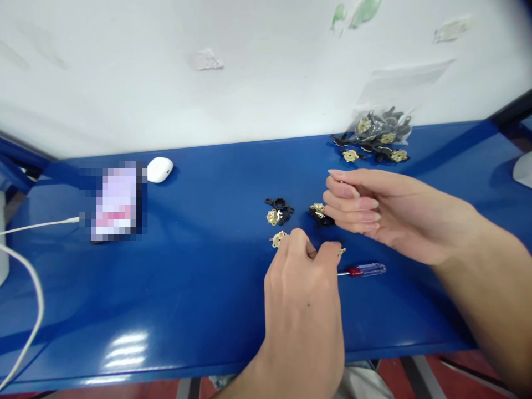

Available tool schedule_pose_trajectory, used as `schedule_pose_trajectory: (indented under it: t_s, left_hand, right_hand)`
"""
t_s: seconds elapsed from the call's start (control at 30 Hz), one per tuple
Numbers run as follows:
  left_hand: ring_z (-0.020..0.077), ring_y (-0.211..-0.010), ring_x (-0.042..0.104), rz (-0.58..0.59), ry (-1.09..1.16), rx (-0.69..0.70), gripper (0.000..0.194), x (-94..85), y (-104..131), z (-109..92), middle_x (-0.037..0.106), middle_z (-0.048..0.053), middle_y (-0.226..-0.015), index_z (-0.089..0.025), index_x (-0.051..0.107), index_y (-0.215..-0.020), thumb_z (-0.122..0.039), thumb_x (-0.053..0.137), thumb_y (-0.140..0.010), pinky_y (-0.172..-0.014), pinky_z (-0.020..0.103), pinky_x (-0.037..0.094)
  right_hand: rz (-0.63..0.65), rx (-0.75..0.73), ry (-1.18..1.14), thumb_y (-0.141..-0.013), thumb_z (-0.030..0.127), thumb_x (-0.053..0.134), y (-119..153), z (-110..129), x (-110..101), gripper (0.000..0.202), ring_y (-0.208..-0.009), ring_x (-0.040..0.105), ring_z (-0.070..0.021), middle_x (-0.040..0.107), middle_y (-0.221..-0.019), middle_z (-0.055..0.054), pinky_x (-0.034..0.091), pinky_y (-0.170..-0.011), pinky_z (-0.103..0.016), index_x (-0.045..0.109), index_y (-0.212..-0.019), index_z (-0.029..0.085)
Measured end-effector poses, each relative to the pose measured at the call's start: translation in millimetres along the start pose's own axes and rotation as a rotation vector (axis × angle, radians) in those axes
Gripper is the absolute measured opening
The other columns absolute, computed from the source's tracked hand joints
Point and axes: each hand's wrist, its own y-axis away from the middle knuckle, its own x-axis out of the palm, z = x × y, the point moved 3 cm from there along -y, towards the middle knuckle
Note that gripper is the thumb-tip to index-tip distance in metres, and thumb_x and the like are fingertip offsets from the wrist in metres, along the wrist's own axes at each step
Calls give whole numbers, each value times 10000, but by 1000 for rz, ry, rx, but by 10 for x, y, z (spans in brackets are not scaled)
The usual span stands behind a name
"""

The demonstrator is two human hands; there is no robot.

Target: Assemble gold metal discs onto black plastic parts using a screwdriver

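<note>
I see clear bag (401,86) beyond right hand (397,216), black-and-gold parts (387,126) inside. Left hand (306,293) half-curled, right likewise; can't tell what either grips.

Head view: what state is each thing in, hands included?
Left hand: bent downward, fingertips partly hidden
Right hand: curled closed, contents unclear
Screwdriver: lying flat, tip hidden
Clear bag: holding black-and-gold parts, opening unclear
Loose parts: lying outside the bag
White case: shut
Phone: screen blurred, state unclear
White cable: running toward the phone, connection blurred
</note>
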Motion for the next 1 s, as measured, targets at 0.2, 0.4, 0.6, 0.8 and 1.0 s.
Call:
schedule_pose_trajectory:
  t_s: [0.2,0.4,0.6,0.8,1.0]
  left_hand:
    - [203,-712,598,-15,61,-4,256,-54,0,36,632,23,-905,-248,880,-1151,-58,783,-1011,-626,364,469]
    - [145,-672,576,-322,169,-28,110,-376,-51,72,631,-17,-814,-215,856,-1015,-111,820,-1009,-655,290,534]
    - [137,-702,598,-416,107,40,183,-513,-107,139,656,-15,-843,-242,900,-1108,-99,825,-1024,-667,268,567]
    - [132,-642,527,-387,116,-19,203,-565,-63,253,626,-31,-802,-299,934,-1055,-116,883,-984,-627,274,570]
    - [120,-552,362,-309,234,-126,280,-692,-77,367,501,-78,-673,-321,901,-868,-46,952,-865,-613,252,545]
  right_hand:
    - [-6,21,-61,-1089,343,712,9,-23,22,367,-598,359,-106,441,-717,33,427,-540,-216,630,-760,202]
    - [30,-46,-182,-1064,344,718,-6,-104,104,236,-1101,789,-232,831,-1155,-99,666,-1009,-340,742,-859,230]
    - [150,5,-205,-1124,412,654,70,-253,338,327,-1459,702,-288,845,-1374,-108,541,-1263,-453,741,-854,248]
    - [186,-5,-165,-1113,426,714,89,-358,461,270,-1310,682,-237,766,-1193,-62,558,-1143,-356,701,-909,249]
    - [147,-62,64,-1131,521,688,111,-403,514,307,-1101,588,-196,608,-1050,-11,540,-1019,-329,686,-965,263]
